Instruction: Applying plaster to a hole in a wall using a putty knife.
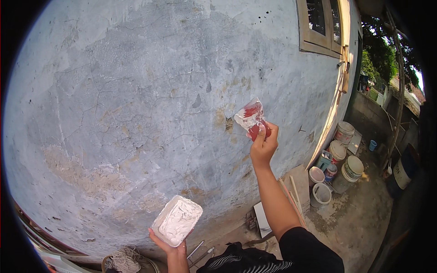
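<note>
My right hand (265, 141) is raised to the wall and closed round the red handle of a putty knife (251, 113). Its wide blade, smeared with white and red, is tilted up and left, close to the wall; whether it touches I cannot tell. Just left of the blade is a small brownish chipped hole (229, 124) in the plaster. Lower down, my left hand (169, 243) grips a rectangular white tub (177, 220) from beneath, holding it tilted toward me. Thick white putty with a ridged surface fills much of it. The pale blue wall (150, 91) is cracked and stained.
A wooden-framed window (321, 25) is at the upper right. Several paint buckets (345, 132) crowd the wall's foot on the right, near a dark drum (403, 170). Wooden sticks (296, 195) lean behind my right arm. A bundle of cord (129, 260) lies at the lower left.
</note>
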`<state>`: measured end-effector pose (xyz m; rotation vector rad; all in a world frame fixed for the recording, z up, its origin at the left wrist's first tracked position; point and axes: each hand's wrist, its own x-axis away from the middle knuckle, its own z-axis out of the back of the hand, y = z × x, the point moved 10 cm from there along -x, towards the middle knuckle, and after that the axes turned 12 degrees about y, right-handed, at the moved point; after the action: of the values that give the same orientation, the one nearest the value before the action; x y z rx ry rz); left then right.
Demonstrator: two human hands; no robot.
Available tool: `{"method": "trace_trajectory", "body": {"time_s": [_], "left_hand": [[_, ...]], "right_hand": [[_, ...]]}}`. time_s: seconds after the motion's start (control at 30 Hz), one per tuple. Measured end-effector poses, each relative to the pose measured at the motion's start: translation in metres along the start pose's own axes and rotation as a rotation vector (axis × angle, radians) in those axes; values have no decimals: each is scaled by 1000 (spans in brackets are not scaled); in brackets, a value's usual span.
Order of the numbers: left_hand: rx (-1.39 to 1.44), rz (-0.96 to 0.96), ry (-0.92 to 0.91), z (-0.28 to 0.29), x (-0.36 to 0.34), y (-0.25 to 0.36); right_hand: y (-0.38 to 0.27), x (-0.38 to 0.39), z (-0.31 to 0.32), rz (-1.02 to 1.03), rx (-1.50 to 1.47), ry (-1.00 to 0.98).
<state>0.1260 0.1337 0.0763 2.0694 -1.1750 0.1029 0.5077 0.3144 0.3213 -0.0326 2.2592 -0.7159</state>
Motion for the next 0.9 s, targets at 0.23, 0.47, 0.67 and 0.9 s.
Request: {"method": "trace_trajectory", "body": {"time_s": [0.23,0.47,0.67,0.9], "left_hand": [[42,16,-109,0,-3,-4],[48,14,-58,5,2,-2],[32,-29,-15,7,10,10],[16,-20,-19,15,4,12]], "right_hand": [[5,7,-8,-11,61,-47],[10,3,-2,44,161,-100],[1,7,-1,119,213,-99],[2,0,10,29,132,-85]]}}
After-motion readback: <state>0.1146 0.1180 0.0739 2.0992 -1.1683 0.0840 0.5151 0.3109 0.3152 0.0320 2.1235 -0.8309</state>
